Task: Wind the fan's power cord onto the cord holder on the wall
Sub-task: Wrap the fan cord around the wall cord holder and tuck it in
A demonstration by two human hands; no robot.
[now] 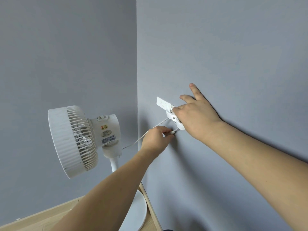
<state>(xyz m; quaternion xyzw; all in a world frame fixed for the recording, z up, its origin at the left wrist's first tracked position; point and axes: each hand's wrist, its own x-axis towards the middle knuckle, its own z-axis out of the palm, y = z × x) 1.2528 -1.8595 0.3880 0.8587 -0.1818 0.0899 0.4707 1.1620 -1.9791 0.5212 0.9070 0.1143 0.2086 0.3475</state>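
Reaching in from the 6 o'clock edge, the left forearm ran up toward the centre, and the left hand (156, 139) had its fingers curled together around the white cord (146, 133), pinching it close against the grey wall (216, 47) just at 7 o'clock of the holder. From the 4 o'clock side the right arm came across, and the right hand (196, 114) lay over the white cord holder (175, 118) fixed to that wall; two of its fingers were spread straight up against the wall toward 11 o'clock, while the others bent down over the holder, though whether they gripped it or only pressed on it could not be told. A white plate (162, 103) sat on the wall at 10 o'clock of the holder, touching it. From the left hand the cord stretched away toward 8 o'clock, down to the white fan (78, 140), which stood on its round base (136, 212) on the wooden floor (41, 220) in the corner, head tilted.
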